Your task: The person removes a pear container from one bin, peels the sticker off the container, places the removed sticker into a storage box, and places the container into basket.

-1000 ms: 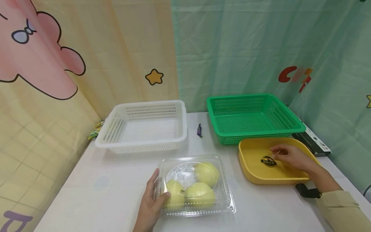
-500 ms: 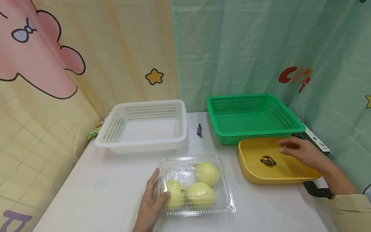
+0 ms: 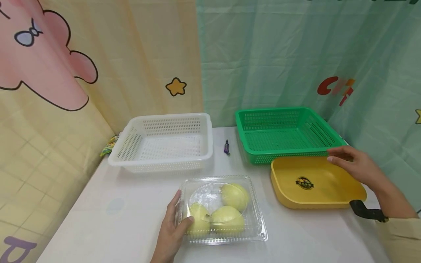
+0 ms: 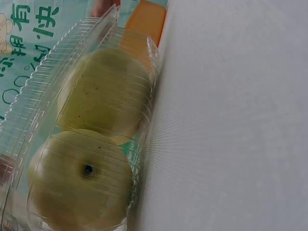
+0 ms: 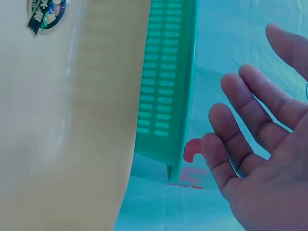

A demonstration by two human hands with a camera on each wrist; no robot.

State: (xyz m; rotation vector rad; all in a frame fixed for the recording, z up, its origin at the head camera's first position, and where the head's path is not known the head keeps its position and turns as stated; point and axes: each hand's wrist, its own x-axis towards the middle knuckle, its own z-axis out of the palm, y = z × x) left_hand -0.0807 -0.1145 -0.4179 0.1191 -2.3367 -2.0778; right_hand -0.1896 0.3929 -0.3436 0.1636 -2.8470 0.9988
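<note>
In the head view my left hand grips the left side of a clear plastic clamshell box, its thumb lying over the lid. Inside the box are three pale yellow-green pears; two of the pears show through the clear wall in the left wrist view. My right hand is raised over the right end of a yellow tray with a round dark emblem on its floor. The right wrist view has this hand holding nothing, its fingers loosely bent.
A white slotted basket stands at the back left and a green one at the back right, behind the tray. Between them lies a small purple wrapped candy. A colourful packet shows beside the white basket. Printed curtains surround the table.
My right hand has risen and moved right, from over the middle of the yellow tray to its right end. The left hand and the box of pears have stayed in place.
</note>
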